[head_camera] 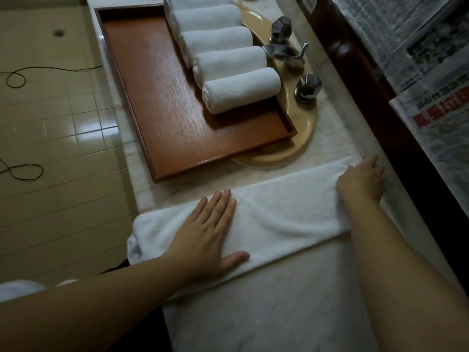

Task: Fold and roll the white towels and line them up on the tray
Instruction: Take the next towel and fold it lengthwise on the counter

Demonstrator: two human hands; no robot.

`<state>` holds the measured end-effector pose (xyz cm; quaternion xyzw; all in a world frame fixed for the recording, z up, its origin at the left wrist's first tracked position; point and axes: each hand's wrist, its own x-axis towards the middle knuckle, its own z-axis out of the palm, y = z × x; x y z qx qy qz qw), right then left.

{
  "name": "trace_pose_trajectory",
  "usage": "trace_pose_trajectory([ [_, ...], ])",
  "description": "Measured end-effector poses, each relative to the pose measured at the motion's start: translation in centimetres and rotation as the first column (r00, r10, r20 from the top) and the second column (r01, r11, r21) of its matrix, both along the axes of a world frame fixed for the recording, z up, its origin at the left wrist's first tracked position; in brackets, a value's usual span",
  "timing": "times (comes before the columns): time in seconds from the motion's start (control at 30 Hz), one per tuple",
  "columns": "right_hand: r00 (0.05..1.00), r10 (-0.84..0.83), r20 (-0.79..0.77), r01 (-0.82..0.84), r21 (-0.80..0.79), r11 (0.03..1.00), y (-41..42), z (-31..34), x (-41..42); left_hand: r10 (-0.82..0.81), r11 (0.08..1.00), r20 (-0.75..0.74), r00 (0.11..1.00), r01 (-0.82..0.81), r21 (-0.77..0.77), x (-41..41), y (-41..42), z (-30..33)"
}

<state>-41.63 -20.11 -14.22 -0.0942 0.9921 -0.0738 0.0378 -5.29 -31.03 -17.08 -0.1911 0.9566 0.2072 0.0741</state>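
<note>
A white towel [274, 219], folded into a long strip, lies across the marble counter [291, 301] in front of me. My left hand [205, 232] presses flat on its left part, fingers straight. My right hand [360, 181] rests on the towel's far right end, fingers curved over the edge near the counter's back ledge. A wooden tray [162, 102] sits over the sink, and several rolled white towels [241, 88] lie in a row along its right side.
A beige sink basin [302, 133] shows under the tray, with a chrome faucet [284, 53] and two faceted knobs. Newspapers [418, 47] cover the wall at right. Tiled floor with a black cord [15, 78] lies at left.
</note>
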Motion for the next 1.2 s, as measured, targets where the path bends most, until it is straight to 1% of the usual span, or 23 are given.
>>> trace_pose_trajectory([
  [0.03, 0.995, 0.046, -0.089, -0.044, 0.021, 0.999, -0.3, 0.0, 1.1, 0.001, 1.0, -0.006, 1.0, -0.001, 0.007, 0.1, 0.0, 0.0],
  [0.07, 0.983, 0.091, -0.162, -0.094, -0.006, 0.996, -0.7, 0.1, 2.7, 0.002, 1.0, -0.014, 1.0, -0.002, 0.012, 0.0, 0.0, 0.0],
  [0.1, 0.97, 0.139, -0.198, -0.154, -0.062, 0.986, -1.0, 0.3, 4.9, 0.001, 1.0, -0.019, 1.0, -0.001, 0.015, 0.0, -0.1, -0.1],
  [0.13, 0.962, 0.202, -0.184, -0.224, -0.113, 0.968, -1.4, 0.4, 7.9, 0.001, 1.0, -0.02, 1.0, -0.001, 0.018, 0.0, -0.1, -0.1],
  [0.2, 0.924, 0.378, -0.053, -0.382, -0.139, 0.914, -1.8, 0.1, 14.4, 0.007, 1.0, -0.013, 1.0, -0.007, 0.019, 0.0, -0.1, -0.1],
  [0.27, 0.851, 0.514, 0.112, -0.513, -0.039, 0.858, -1.7, -1.0, 19.7, 0.015, 1.0, 0.008, 1.0, -0.015, 0.017, 0.0, -0.1, 0.0],
  [0.3, 0.822, 0.541, 0.18, -0.553, 0.023, 0.833, -1.4, -1.7, 21.3, 0.021, 1.0, 0.017, 1.0, -0.021, 0.015, 0.0, -0.1, 0.0],
  [0.37, 0.798, 0.549, 0.248, -0.589, 0.132, 0.797, -1.0, -2.8, 21.8, 0.03, 0.999, 0.027, 0.999, -0.03, 0.016, 0.0, 0.0, 0.2],
  [0.43, 0.815, 0.508, 0.279, -0.562, 0.167, 0.81, -0.8, -3.2, 20.3, 0.026, 1.0, 0.034, 0.999, -0.026, 0.002, 0.1, 0.0, 0.2],
  [0.5, 0.851, 0.436, 0.294, -0.492, 0.154, 0.857, -0.8, -3.0, 17.8, 0.024, 0.999, 0.014, 1.0, -0.024, -0.024, 0.1, 0.1, 0.1],
  [0.67, 0.941, 0.236, 0.241, -0.277, 0.149, 0.949, 0.0, -3.0, 9.2, 0.003, 0.999, 0.011, 1.0, -0.003, -0.039, 0.0, 0.1, -0.1],
  [0.77, 0.967, 0.145, 0.211, -0.18, 0.158, 0.971, 0.5, -3.1, 5.2, -0.005, 0.999, 0.016, 1.0, 0.006, -0.039, 0.0, 0.2, -0.2],
  [0.87, 0.973, 0.125, 0.194, -0.156, 0.156, 0.975, 1.0, -3.4, 2.8, 0.002, 1.0, 0.018, 1.0, -0.001, -0.027, 0.0, 0.2, 0.0],
  [0.97, 0.974, 0.114, 0.195, -0.14, 0.126, 0.982, 1.2, -3.8, 1.5, 0.014, 1.0, 0.004, 1.0, -0.014, -0.011, -0.2, 0.2, 0.1],
  [1.07, 0.977, 0.089, 0.193, -0.101, 0.052, 0.994, 1.0, -3.5, 1.2, 0.02, 1.0, 0.007, 1.0, -0.02, -0.018, -0.3, 0.2, 0.2],
  [1.13, 0.986, 0.079, 0.149, -0.083, 0.022, 0.996, 0.5, -2.5, 2.7, 0.022, 1.0, 0.012, 1.0, -0.022, -0.011, -0.3, 0.2, 0.3],
  [1.2, 0.99, 0.112, 0.086, -0.111, -0.011, 0.994, 0.0, -1.4, 6.3, 0.026, 1.0, 0.009, 1.0, -0.026, 0.001, -0.4, 0.2, 0.4],
])
